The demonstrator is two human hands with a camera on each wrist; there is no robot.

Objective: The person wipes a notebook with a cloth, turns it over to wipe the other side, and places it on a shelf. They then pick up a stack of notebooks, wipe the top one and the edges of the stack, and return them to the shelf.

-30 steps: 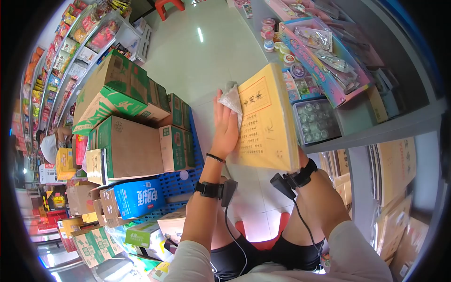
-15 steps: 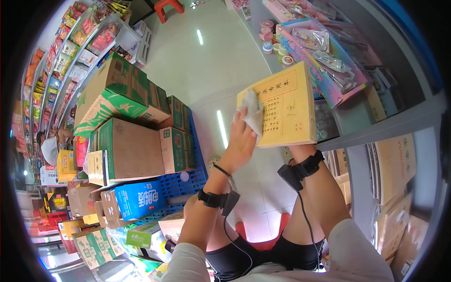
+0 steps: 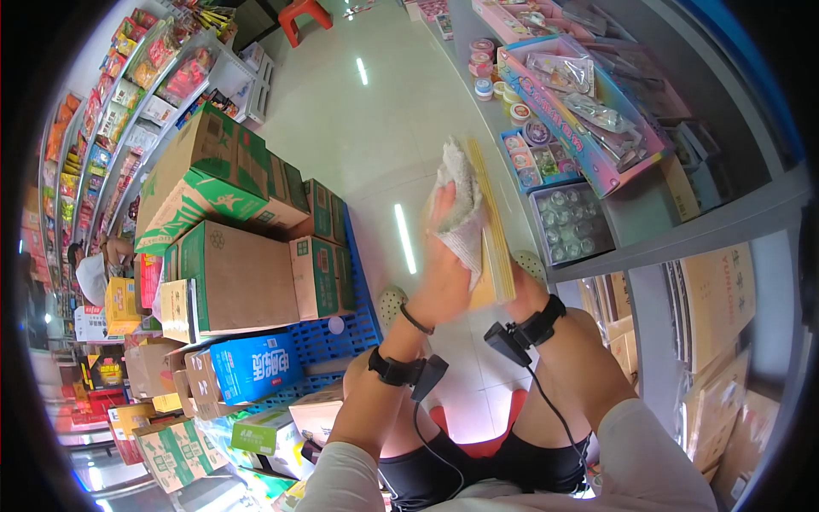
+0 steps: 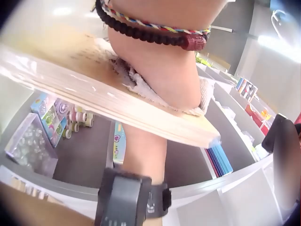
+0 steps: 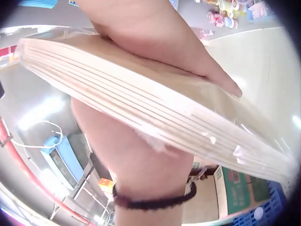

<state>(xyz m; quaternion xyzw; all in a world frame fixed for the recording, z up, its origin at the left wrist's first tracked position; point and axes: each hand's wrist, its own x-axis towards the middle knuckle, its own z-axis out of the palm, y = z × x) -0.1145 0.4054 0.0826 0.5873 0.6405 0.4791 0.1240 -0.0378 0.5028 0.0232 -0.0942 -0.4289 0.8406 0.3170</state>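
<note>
In the head view a thick stack of tan-covered notebooks (image 3: pixel 497 230) in clear wrap is tipped, its long edge toward me. My left hand (image 3: pixel 444 269), blurred, presses a greyish-white cloth (image 3: pixel 461 200) on the printed cover. In the left wrist view the heel of that hand rests on the cloth (image 4: pixel 146 89) near the stack's edge. My right hand (image 3: pixel 529 299) supports the stack from behind, mostly hidden there. The right wrist view shows this right hand (image 5: pixel 155 40) lying along the back cover, one finger stretched out; the layered page edges (image 5: pixel 141 108) face the camera.
A grey shelf (image 3: pixel 631 256) on the right bears a pink-blue box (image 3: pixel 580 111) of packets, small jars and a tray of clear balls (image 3: pixel 567 222). Cartons (image 3: pixel 247 273) stand piled on a blue plastic pallet (image 3: pixel 363 299) at left. A red stool (image 3: pixel 304 19) stands far off.
The stack, its cover facing up half a second ago, has swung left and turned edge-on. My left hand and the cloth stay against its cover and have shifted on it.
</note>
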